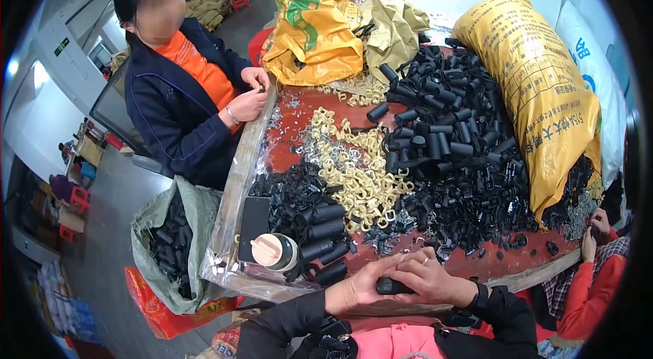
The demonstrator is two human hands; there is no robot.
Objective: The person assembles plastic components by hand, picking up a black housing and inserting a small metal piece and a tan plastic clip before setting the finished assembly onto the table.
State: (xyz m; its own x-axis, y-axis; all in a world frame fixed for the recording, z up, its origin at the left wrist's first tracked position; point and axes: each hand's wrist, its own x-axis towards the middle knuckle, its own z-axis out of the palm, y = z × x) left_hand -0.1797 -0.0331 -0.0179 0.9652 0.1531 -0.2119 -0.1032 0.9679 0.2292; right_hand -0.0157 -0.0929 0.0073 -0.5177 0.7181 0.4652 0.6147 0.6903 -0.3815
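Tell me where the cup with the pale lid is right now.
In the head view, the cup stands on the table's near left corner, just below the dark phone and left of the large black tubes.

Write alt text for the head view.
The wearer's left hand and right hand hold a black part near the edge of a red table heaped with black cylinders and cream loops; another person is at its left.

Before me, near edge of table point(527, 280): black piece point(392, 285), partly hidden by left hand point(364, 284) and right hand point(431, 278)
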